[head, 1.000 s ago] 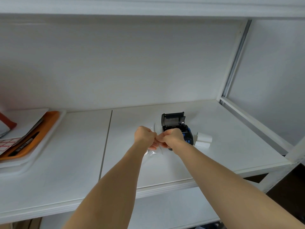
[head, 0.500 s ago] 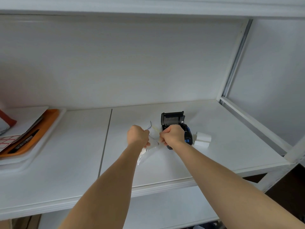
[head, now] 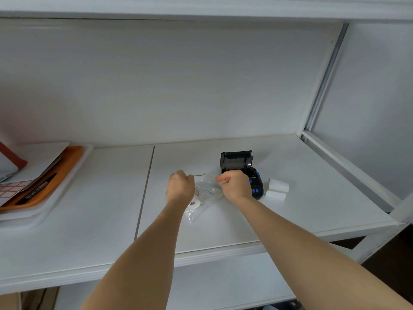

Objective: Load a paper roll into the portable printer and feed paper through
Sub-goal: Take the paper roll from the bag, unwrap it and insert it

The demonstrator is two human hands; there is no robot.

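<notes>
A small black portable printer with blue buttons stands on the white shelf, its lid tilted up and open. My left hand and my right hand each grip one side of a clear plastic bag, stretched between them just left of the printer. A white paper roll lies inside the bag, low down near my left wrist. My right hand covers part of the printer's front.
Two white paper rolls lie right of the printer. At the far left sits an orange tray on a white tray, holding papers and a marker. The rack's white upright and rail border the right side.
My hands, which were pressed together in front of the printer, have pulled apart sideways, the left hand moving left. The bag's mouth now spreads open between them.
</notes>
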